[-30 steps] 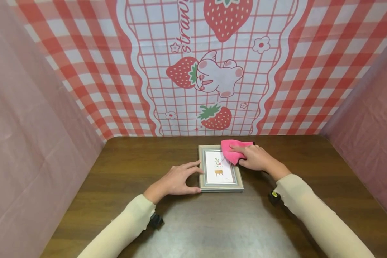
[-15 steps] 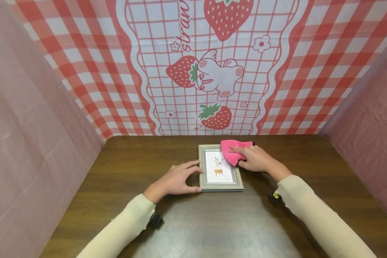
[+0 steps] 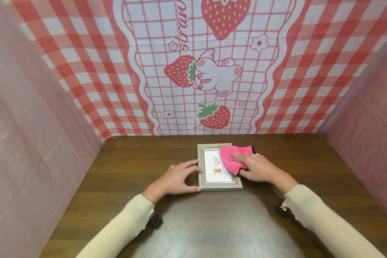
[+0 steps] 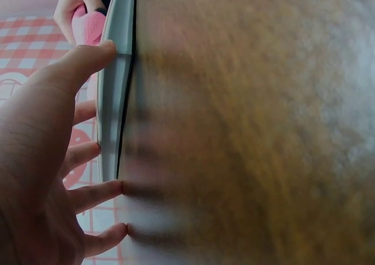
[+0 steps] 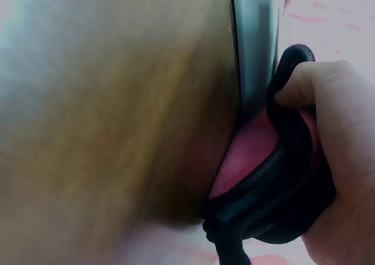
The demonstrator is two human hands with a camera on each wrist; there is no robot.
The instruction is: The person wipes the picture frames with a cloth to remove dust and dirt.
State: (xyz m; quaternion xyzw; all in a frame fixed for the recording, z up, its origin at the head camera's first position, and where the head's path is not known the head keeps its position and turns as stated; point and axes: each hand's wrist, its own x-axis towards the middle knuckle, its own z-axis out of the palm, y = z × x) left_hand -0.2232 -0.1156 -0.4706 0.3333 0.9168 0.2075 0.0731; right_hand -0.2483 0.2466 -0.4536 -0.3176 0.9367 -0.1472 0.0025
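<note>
A picture frame (image 3: 206,186) with a plant print lies flat on the table in the head view. My left hand (image 3: 175,179) touches its left side with spread fingers; the thumb rests at the near-left corner. In the left wrist view, the thumb (image 4: 96,57) lies against the frame's grey edge (image 4: 120,83), and two fingertips reach the table beyond it. My right hand (image 3: 259,167) holds a pink cloth (image 3: 232,157) on the frame's right side, covering part of the picture. The right wrist view shows the cloth's bunched black edging (image 5: 263,189) gripped under the thumb.
The brown wooden table (image 3: 193,222) extends around the frame. A red-and-white strawberry-print cloth (image 3: 209,71) hangs at its far edge. Pink curtains (image 3: 35,125) close off both sides. A black wrist camera (image 3: 155,220) sits under each forearm.
My right hand has slid the pink cloth a little toward me along the frame's right side, uncovering its far edge. The left hand and the frame stay put.
</note>
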